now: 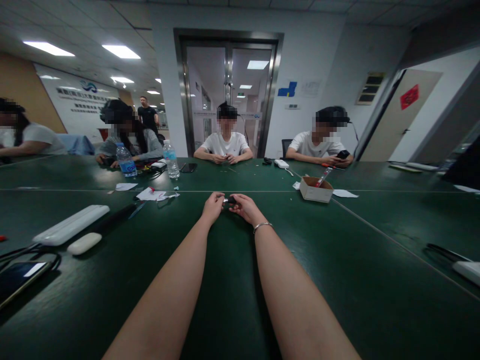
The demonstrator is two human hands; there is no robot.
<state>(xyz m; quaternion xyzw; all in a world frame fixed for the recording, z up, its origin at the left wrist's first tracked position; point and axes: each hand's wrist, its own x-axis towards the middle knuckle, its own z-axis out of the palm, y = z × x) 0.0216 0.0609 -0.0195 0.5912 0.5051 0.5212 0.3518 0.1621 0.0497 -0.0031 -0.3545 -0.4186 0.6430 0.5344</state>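
Small black-and-silver object (pixel 231 200) at the middle of the frame, held between two bare hands just above or on the green tabletop (pixel 230 300); cannot tell whether it touches the surface. Left hand (pixel 213 207): fingertips pinched at the silver end. Right hand (pixel 245 207): thumb and fingers closed round the black end, a silver bracelet (pixel 263 226) at the wrist. The hands sit close, with the piece bridging them; its exact kind is too small to make out. Both forearms run up from the bottom edge. Right of centre, an open cardboard box (pixel 315 193) with a slim item standing tilted in it, a white paper (pixel 345 193) flat just beside. Left of centre, paper scraps (pixel 151 194); behind them two water bottles, one with a blue label (pixel 126 161), the other clearer (pixel 171 161). Far left: a long white case (pixel 72 225), a pale rounded case (pixel 85 243) near it, a phone (pixel 23 281) by black cables at the lower left. Across the table, upper middle, a person in a white shirt (pixel 225 144), hands together; at upper right another person (pixel 318 144) holds a dark object. Glass doors (pixel 205 85) stand at top centre.
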